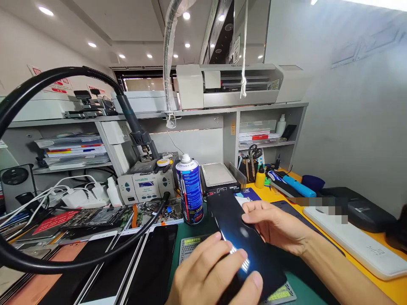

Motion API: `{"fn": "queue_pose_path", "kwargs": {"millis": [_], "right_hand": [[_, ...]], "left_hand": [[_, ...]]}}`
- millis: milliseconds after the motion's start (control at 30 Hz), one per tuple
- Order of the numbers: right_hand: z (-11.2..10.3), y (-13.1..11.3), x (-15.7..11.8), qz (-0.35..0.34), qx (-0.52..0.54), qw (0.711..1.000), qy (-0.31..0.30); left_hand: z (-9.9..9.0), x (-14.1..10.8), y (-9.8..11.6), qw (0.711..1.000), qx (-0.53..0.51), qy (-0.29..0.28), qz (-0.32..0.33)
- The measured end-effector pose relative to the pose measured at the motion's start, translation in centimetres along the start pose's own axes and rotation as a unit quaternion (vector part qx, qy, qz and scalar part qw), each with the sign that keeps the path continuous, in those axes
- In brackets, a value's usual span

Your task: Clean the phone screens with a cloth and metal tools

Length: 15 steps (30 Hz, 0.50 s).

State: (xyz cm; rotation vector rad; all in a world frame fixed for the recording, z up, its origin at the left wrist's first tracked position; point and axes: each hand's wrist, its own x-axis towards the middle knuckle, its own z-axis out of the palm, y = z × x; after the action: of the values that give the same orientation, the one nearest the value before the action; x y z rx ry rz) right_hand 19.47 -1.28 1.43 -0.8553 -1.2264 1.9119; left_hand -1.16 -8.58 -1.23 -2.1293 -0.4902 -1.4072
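You've got the black phone (237, 220) gripped between your right hand's (277, 224) thumb and fingers — it extends beneath your left hand's (210, 271) fingertips, whose hold I can't tell.

Round lights (46, 11) dot the pale ceiling (135, 25). Grey shelves (230, 142) stand behind the yellow worktop (397, 289), beside a plain grey wall (352, 114).

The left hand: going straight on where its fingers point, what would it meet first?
Probably the right hand, once the left hand slides across the dark slab it seems to touch; depth is uncertain.
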Motion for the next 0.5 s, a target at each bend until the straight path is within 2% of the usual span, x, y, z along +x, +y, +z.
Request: {"fn": "queue_pose_path", "kwargs": {"millis": [67, 133, 167, 200, 267, 333, 367, 400, 500], "right_hand": [[-0.6, -0.5, -0.2, -0.025, -0.016, 0.999, 0.012], [-1.0, -0.8, -0.2, -0.050, -0.028, 0.998, 0.024], [-1.1, -0.8, -0.2, -0.060, -0.033, 0.997, 0.028], [-1.1, -0.8, -0.3, -0.067, -0.039, 0.997, 0.030], [-1.0, -0.8, -0.3, -0.077, -0.050, 0.995, 0.029], [-0.9, -0.7, -0.3, -0.086, -0.058, 0.994, 0.024], [-0.8, -0.6, -0.3, -0.090, -0.061, 0.994, 0.021], [-0.8, -0.6, -0.4, -0.093, -0.065, 0.993, 0.018], [-0.6, -0.5, -0.5, -0.096, -0.074, 0.993, 0.010]], "left_hand": [[-0.1, -0.3, 0.0, 0.997, -0.036, -0.017, -0.061], [-0.4, -0.1, 0.1, 0.972, -0.084, -0.032, -0.216], [-0.6, 0.2, 0.1, 0.944, -0.120, -0.046, -0.304], [-0.7, 0.5, 0.1, 0.901, -0.160, -0.056, -0.399], [-0.9, 1.2, 0.1, 0.780, -0.258, -0.101, -0.561], [-0.7, 1.7, 0.1, 0.668, -0.341, -0.144, -0.646], [-0.6, 1.9, 0.0, 0.631, -0.372, -0.157, -0.662], [-0.5, 2.1, 0.0, 0.606, -0.397, -0.165, -0.670], [-0.3, 2.6, 0.1, 0.552, -0.456, -0.141, -0.684]]}}
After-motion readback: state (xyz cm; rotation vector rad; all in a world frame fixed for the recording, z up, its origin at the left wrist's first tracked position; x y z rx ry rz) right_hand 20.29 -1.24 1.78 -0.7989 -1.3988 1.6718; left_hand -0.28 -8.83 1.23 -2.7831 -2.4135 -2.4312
